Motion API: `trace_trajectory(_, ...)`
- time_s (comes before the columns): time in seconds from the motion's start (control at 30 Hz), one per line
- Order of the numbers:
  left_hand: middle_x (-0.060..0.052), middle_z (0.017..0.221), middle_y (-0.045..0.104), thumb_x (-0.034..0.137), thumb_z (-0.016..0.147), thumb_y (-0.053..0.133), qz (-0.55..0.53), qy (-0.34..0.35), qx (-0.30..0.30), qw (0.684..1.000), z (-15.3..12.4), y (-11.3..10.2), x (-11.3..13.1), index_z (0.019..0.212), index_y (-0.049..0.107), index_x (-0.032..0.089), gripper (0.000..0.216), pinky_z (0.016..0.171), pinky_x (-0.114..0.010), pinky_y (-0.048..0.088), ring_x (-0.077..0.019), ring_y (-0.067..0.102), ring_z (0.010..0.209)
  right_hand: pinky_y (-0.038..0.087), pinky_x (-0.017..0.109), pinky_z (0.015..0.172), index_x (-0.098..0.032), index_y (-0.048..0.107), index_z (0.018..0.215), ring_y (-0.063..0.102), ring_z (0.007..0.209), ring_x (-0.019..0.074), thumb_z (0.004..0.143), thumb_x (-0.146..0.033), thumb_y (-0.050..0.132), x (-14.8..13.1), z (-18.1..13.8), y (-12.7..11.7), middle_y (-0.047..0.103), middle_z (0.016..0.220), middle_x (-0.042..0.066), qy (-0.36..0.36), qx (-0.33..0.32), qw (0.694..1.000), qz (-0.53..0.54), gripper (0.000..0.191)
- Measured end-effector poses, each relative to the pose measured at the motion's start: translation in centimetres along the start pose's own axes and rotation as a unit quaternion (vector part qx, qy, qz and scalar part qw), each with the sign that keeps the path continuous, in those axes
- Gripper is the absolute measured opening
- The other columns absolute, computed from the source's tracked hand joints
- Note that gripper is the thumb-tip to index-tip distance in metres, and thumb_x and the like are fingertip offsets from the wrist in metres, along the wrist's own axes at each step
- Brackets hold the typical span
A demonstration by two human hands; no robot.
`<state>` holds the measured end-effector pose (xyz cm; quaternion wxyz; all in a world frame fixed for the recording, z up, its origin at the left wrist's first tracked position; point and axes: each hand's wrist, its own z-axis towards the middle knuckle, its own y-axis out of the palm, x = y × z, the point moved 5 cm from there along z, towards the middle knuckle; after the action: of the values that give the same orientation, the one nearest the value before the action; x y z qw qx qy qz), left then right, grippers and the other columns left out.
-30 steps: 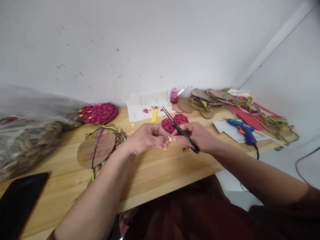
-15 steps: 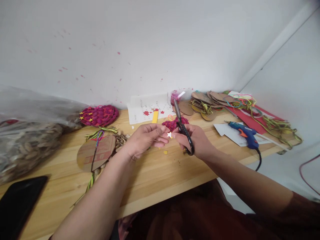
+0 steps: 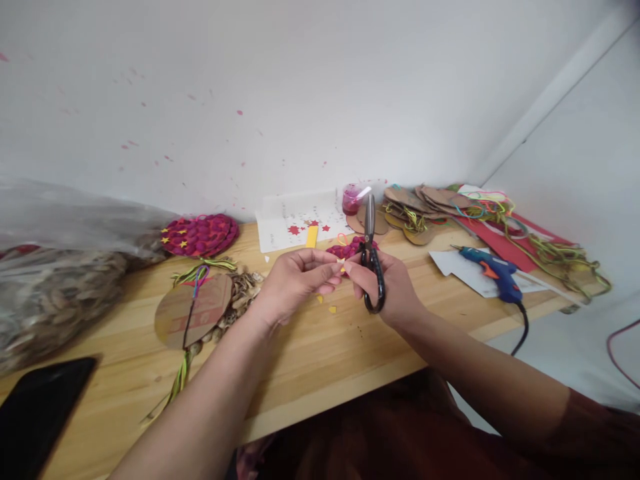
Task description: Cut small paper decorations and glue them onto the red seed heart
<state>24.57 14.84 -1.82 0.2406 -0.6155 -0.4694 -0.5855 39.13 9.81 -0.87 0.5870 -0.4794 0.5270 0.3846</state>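
Observation:
My left hand [image 3: 295,280] and my right hand [image 3: 387,283] meet over the middle of the wooden table [image 3: 310,353]. Both pinch a tiny yellow and white paper piece [image 3: 342,265] between their fingertips. My right hand also carries black scissors [image 3: 371,257] hooked on its fingers, blades shut and pointing up and away. Small yellow scraps [image 3: 332,309] lie on the wood just below. A pink round ornament [image 3: 345,250] lies right behind my fingers.
A blue glue gun [image 3: 493,272] lies on white paper at the right, cord over the edge. Cardboard discs and coloured strings [image 3: 425,207] pile up behind it. A cardboard disc [image 3: 193,310], a pink ornament [image 3: 200,235], a plastic bag [image 3: 55,267] and a black phone [image 3: 37,413] sit left.
The scissors have swung from pointing up-left to pointing straight up as my right hand turned. Both hands stayed pinched together on the small paper piece.

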Motion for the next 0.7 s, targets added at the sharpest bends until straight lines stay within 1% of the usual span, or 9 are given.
trace_trajectory(0.23, -0.005, 0.072, 0.072, 0.029, 0.068, 0.084, 0.002, 0.008, 0.006, 1.0, 0.0, -0.2, 0.1, 0.082, 0.07, 0.012, 0.026, 0.062, -0.02, 0.053, -0.0105, 0.066, 0.064, 0.038, 0.023, 0.044, -0.019, 0.061, 0.08, 0.049, 0.044, 0.0103, 0.079, -0.04, 0.068, 0.5, -0.1, 0.6, 0.055, 0.05, -0.005, 0.005, 0.004, 1.0, 0.0, 0.023)
trace_trajectory(0.33, -0.004, 0.073, 0.072, 0.028, 0.068, 0.083, -0.003, -0.003, 0.004, 1.0, 0.1, -0.5, 0.0, 0.08, 0.071, 0.012, 0.023, 0.064, -0.02, 0.053, -0.0103, 0.067, 0.066, 0.037, 0.023, 0.043, -0.019, 0.062, 0.08, 0.049, 0.045, 0.0102, 0.078, -0.042, 0.07, 0.2, -0.1, 0.5, 0.055, 0.051, -0.005, -0.001, -0.012, 1.0, 0.002, 0.025)
trace_trajectory(0.43, -0.004, 0.073, 0.072, 0.023, 0.068, 0.082, -0.026, -0.024, 0.015, 0.999, 0.3, -1.1, -0.1, 0.076, 0.071, 0.013, 0.018, 0.066, -0.021, 0.055, -0.0114, 0.068, 0.07, 0.036, 0.022, 0.042, -0.018, 0.06, 0.074, 0.046, 0.043, 0.0093, 0.077, -0.049, 0.071, -0.1, -0.2, -0.2, 0.052, 0.05, -0.005, -0.001, -0.066, 0.997, -0.025, 0.032)
trace_trajectory(0.5, -0.005, 0.073, 0.073, 0.019, 0.067, 0.082, -0.039, -0.037, 0.019, 0.998, 0.4, -1.4, 0.0, 0.073, 0.07, 0.012, 0.015, 0.067, -0.022, 0.056, -0.0116, 0.069, 0.069, 0.034, 0.022, 0.04, -0.018, 0.06, 0.07, 0.043, 0.04, 0.0085, 0.075, -0.055, 0.071, 0.5, -0.3, -1.1, 0.048, 0.048, -0.006, 0.029, -0.126, 0.989, -0.065, 0.039)
trace_trajectory(0.6, -0.007, 0.073, 0.073, 0.014, 0.068, 0.081, -0.044, -0.055, 0.021, 0.997, 0.5, -1.7, 0.1, 0.072, 0.07, 0.011, 0.012, 0.068, -0.021, 0.057, -0.0119, 0.07, 0.068, 0.03, 0.022, 0.037, -0.016, 0.061, 0.069, 0.041, 0.039, 0.0079, 0.074, -0.059, 0.071, 1.9, -0.6, -2.9, 0.048, 0.05, -0.005, 0.082, -0.204, 0.966, -0.137, 0.044)
trace_trajectory(0.7, -0.008, 0.072, 0.074, 0.011, 0.07, 0.078, -0.036, -0.071, 0.02, 0.997, 0.4, -1.6, 0.2, 0.071, 0.07, 0.011, 0.008, 0.066, -0.02, 0.058, -0.0127, 0.071, 0.067, 0.026, 0.021, 0.041, -0.017, 0.055, 0.063, 0.036, 0.045, 0.0073, 0.073, -0.054, 0.074, 2.7, -1.1, -4.2, 0.04, 0.052, -0.006, 0.092, -0.271, 0.942, -0.177, 0.042)
